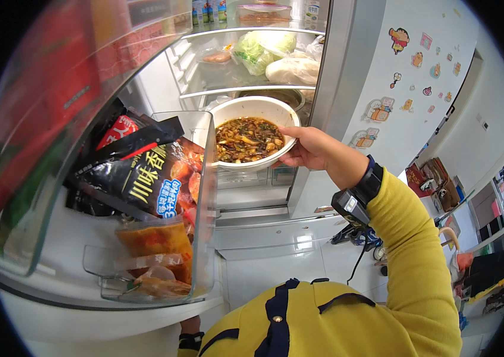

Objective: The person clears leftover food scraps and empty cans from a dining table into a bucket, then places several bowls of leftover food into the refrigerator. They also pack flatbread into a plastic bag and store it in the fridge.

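Note:
My right hand (304, 146) grips the right rim of a white bowl (256, 166), thumb on the rim and fingers beneath. Dark brown sauce with chopped pieces (249, 139) lies in the bowl. The bowl is in front of the open refrigerator, near its lower shelf; its left edge is partly behind the clear door bin. My left hand is mostly hidden under the refrigerator door; only the wrist with a black band (190, 340) shows at the bottom, so its fingers cannot be seen.
The open door's bin (205, 267) at left holds black food packages (122, 178) and a bag of orange-brown food (156, 238). A glass shelf (234, 81) carries a wrapped cabbage (263, 49). Behind the bowl sits a metal pot (294, 96). The stickered side panel (368, 80) stands right.

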Tool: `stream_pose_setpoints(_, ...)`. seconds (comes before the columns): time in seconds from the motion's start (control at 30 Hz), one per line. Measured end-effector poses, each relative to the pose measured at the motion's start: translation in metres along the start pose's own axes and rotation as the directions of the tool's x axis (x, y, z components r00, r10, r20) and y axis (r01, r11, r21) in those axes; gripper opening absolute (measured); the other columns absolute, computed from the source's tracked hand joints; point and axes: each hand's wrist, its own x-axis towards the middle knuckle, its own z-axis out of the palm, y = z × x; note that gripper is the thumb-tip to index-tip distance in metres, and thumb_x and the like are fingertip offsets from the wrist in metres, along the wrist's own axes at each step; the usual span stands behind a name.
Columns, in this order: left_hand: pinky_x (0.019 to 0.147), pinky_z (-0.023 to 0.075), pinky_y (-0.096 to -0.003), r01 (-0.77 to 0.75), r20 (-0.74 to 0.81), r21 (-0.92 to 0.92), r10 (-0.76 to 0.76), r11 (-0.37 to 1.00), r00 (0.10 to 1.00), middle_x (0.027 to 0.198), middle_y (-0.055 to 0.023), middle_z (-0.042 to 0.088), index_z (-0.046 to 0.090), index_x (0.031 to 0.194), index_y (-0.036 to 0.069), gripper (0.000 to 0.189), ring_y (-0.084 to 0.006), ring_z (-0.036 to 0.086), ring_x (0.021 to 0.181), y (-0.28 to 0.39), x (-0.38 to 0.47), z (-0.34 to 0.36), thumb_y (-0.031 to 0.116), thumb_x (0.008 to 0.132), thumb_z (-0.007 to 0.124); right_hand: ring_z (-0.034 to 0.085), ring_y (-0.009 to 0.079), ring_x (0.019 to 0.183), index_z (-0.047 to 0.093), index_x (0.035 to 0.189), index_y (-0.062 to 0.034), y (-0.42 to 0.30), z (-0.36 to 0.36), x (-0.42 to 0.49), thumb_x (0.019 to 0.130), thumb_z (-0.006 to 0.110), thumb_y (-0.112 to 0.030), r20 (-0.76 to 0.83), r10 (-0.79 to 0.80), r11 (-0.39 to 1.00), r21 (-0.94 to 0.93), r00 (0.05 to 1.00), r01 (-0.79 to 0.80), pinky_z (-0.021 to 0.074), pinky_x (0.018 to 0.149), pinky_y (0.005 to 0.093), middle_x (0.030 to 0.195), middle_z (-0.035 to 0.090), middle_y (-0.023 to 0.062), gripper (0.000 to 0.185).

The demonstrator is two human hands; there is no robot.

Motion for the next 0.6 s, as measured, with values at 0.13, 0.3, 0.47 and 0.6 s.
stream_pose_setpoints(0.13, 0.106, 0.0253, -0.0503, -0.122, 0.058, 0.659, 0.111, 0.743, 0.992, 0.132, -0.0157, 0.046, 0.042, 0.131, 0.007, 0.041, -0.0351, 0.041, 0.121, -0.012, -0.007, 0.007, 0.024, 0.094, 0.045, 0.068, 0.0246, 0.074, 0.048, 0.116, 0.0053, 0.000, 0.007, 0.019, 0.095, 0.046, -0.030, 0.003, -0.015, 1.000, 0.027, 1.000, 0.014, 0.0587, 0.055, 0.0237, 0.091, 0.065, 0.0204, 0.041)
stream_pose_setpoints(0.3, 0.108, 0.0245, -0.0468, -0.058, -0.016, 0.422, 0.071, 0.905, 0.997, 0.134, -0.0192, 0.045, 0.045, 0.131, 0.003, 0.042, -0.0362, 0.038, 0.125, -0.017, -0.006, 0.019, 0.021, 0.093, 0.041, 0.066, 0.0197, 0.067, 0.048, 0.116, 0.0034, -0.023, 0.017, 0.039, 0.096, 0.044, -0.027, -0.034, -0.063, 0.995, 0.081, 0.997, 0.065, 0.0586, 0.055, 0.0235, 0.090, 0.064, 0.0178, 0.037)
stream_pose_setpoints(0.47, 0.108, 0.0235, -0.0487, 0.082, -0.010, -0.281, -0.089, 0.956, 0.996, 0.135, -0.0183, 0.044, 0.045, 0.130, 0.003, 0.042, -0.0360, 0.038, 0.125, 0.029, 0.004, 0.006, 0.022, 0.093, 0.042, 0.067, 0.0200, 0.068, 0.043, 0.118, 0.0059, -0.060, 0.031, 0.059, 0.096, 0.041, -0.026, -0.033, -0.109, 0.982, 0.151, 0.994, 0.113, 0.0592, 0.053, 0.0253, 0.095, 0.063, 0.0182, 0.038)
stream_pose_setpoints(0.6, 0.098, 0.0317, -0.0435, 0.123, -0.059, -0.400, -0.160, 0.908, 0.985, 0.124, -0.0159, 0.049, 0.048, 0.123, 0.004, 0.036, -0.0311, 0.044, 0.112, 0.035, 0.006, 0.006, 0.020, 0.091, 0.049, 0.067, 0.0206, 0.067, 0.044, 0.116, 0.0086, -0.087, 0.037, 0.080, 0.096, 0.043, -0.025, -0.042, -0.151, 0.980, 0.126, 0.988, 0.155, 0.0591, 0.052, 0.0253, 0.089, 0.064, 0.0194, 0.039)
